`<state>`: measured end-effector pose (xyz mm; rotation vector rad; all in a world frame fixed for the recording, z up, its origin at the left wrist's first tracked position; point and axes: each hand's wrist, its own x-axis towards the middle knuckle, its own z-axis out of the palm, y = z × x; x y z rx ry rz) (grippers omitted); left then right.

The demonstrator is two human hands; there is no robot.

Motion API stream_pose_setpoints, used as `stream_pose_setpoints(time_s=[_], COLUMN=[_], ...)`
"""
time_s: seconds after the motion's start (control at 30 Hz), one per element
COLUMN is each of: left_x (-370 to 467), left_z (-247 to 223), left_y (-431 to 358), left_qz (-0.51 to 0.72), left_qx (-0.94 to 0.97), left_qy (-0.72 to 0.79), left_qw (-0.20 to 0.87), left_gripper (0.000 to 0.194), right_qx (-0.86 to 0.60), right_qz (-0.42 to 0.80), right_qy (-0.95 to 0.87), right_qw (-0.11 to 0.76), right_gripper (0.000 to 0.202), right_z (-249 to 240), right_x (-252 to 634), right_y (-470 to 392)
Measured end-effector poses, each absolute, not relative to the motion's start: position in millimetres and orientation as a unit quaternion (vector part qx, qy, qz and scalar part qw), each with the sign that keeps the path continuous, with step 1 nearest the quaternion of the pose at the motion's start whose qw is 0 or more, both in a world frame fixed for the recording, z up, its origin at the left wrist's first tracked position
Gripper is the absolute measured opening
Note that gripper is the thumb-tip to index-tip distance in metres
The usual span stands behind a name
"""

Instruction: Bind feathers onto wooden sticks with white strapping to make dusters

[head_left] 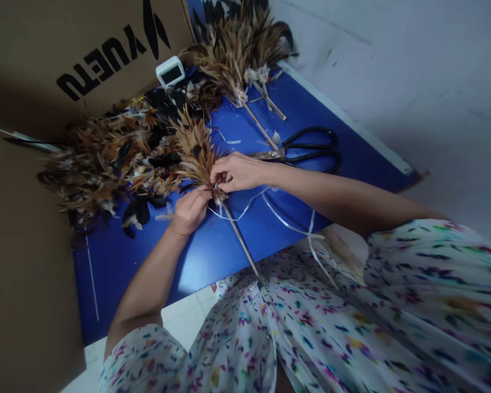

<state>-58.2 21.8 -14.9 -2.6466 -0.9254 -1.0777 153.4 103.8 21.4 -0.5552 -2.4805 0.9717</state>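
Observation:
A bundle of brown feathers (194, 143) is fixed round the upper end of a thin wooden stick (241, 240), whose lower end reaches my clothing. My left hand (191, 210) is closed at the left of the feather base, its fingertips pinched. From the right, my right hand (236, 173) bends its fingers over the same base, thumb and fingers together. What each set of fingertips grips is too small to make out. A thin white strip (245, 210) runs from the base, below my right hand, towards the right.
Large black-handled scissors (311, 148) lie right of the bundle on the blue table (147, 262). Loose feathers (126, 147) pile up at the left. Feathered sticks (233, 49) and a white digital device (170, 71) are farther back, beside a cardboard box (33, 49).

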Motion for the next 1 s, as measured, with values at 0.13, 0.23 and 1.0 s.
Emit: stream_pose_setpoints(time_s=[0.13, 0.23, 1.0], left_x=[-58, -58, -60], left_z=[-14, -15, -18], left_y=[22, 22, 22], left_qz=[-0.358, -0.355, -0.323], left_qx=[-0.881, -0.883, -0.885], left_qy=[-0.299, -0.298, -0.319], left_qw=[0.074, 0.076, 0.1], left_gripper=[0.019, 0.018, 0.015], right_qx=[-0.207, -0.217, -0.221], right_qz=[0.327, 0.337, 0.246], right_qy=[-0.899, -0.894, -0.915], right_qw=[0.204, 0.203, 0.232], right_gripper=[0.01, 0.01, 0.018], right_z=[23, 23, 23], right_x=[153, 153, 149], right_y=[106, 105, 94])
